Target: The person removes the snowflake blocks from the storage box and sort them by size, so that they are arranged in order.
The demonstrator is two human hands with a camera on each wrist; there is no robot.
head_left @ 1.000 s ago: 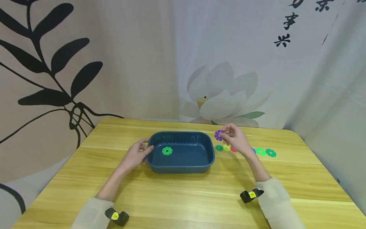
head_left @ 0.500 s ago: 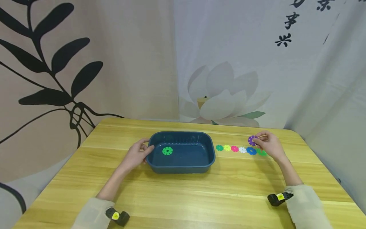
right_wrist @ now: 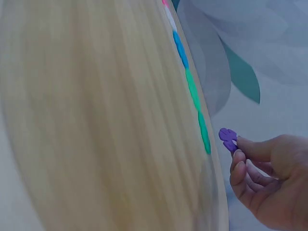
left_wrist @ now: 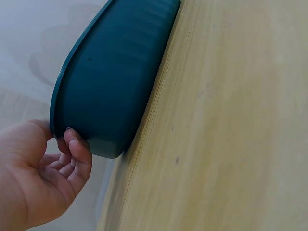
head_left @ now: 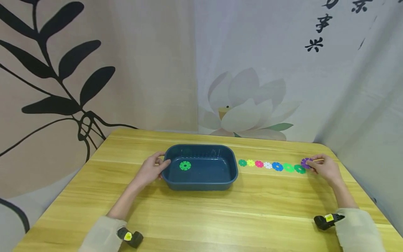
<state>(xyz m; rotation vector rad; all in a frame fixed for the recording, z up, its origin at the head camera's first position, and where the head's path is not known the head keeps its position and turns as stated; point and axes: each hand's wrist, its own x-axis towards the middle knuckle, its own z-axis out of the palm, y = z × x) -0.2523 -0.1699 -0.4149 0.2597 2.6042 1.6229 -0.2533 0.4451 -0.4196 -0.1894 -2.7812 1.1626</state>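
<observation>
My left hand (head_left: 150,170) grips the left rim of a dark blue plastic basin (head_left: 201,187), its thumb over the edge and fingers curled outside, as the left wrist view shows. Inside the basin lies one bright green notched disc (head_left: 185,165). Between thumb and fingertips, my right hand (head_left: 325,169) pinches a purple notched disc (head_left: 305,162), held just above the table at the right end of a row of discs. That row holds a dark green disc (head_left: 299,169), a light green disc (head_left: 288,167), a blue disc (head_left: 277,166) and several more toward the basin.
The row's other discs are white (head_left: 267,165), pink (head_left: 259,163), yellow (head_left: 250,163) and green (head_left: 242,163), the last one close to the basin's right side. Everything stands on a wooden table (head_left: 201,220), with a printed curtain (head_left: 157,70) behind its far edge.
My right hand has carried the purple disc from near the basin rightward along the row to its right end, and lower. My left hand has stayed on the basin rim.
</observation>
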